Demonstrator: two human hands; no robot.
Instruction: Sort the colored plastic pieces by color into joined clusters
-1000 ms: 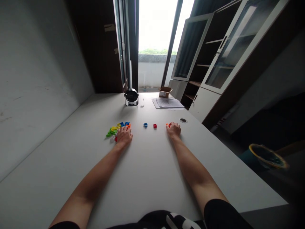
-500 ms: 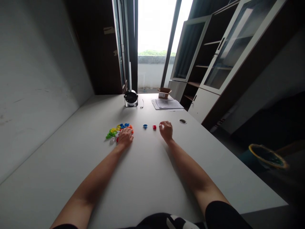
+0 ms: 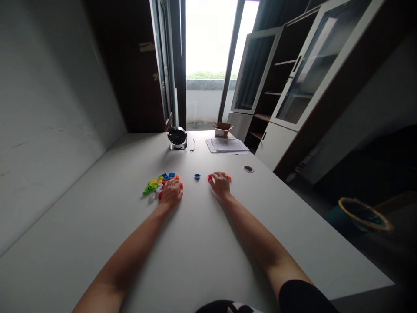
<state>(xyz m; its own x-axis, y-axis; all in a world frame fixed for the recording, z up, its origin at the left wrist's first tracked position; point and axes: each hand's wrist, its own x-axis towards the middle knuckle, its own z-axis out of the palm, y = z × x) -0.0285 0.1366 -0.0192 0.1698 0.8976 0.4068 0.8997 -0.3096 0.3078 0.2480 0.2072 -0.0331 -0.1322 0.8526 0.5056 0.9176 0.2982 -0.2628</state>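
Note:
My left hand (image 3: 171, 191) lies palm down on the right edge of a pile of small coloured plastic pieces (image 3: 156, 183), green, yellow, blue, orange and white, on the white table (image 3: 195, 243). A lone blue piece (image 3: 197, 176) sits between my hands. My right hand (image 3: 220, 184) is curled over a small red piece (image 3: 210, 177), which shows at its fingertips. An orange piece (image 3: 229, 177) peeks out at the right side of that hand.
At the table's far end stand a small round fan (image 3: 177, 138), a thin cable (image 3: 192, 145), a stack of papers (image 3: 226, 145) and a small open cardboard box (image 3: 223, 129). A cable hole (image 3: 248, 168) lies right of my right hand. Glass-door cabinets (image 3: 293, 87) and a bin (image 3: 363, 215) stand to the right.
My right hand has slid left from the orange piece to the red piece. My left hand has stayed on the pile. The camera has tipped down slightly.

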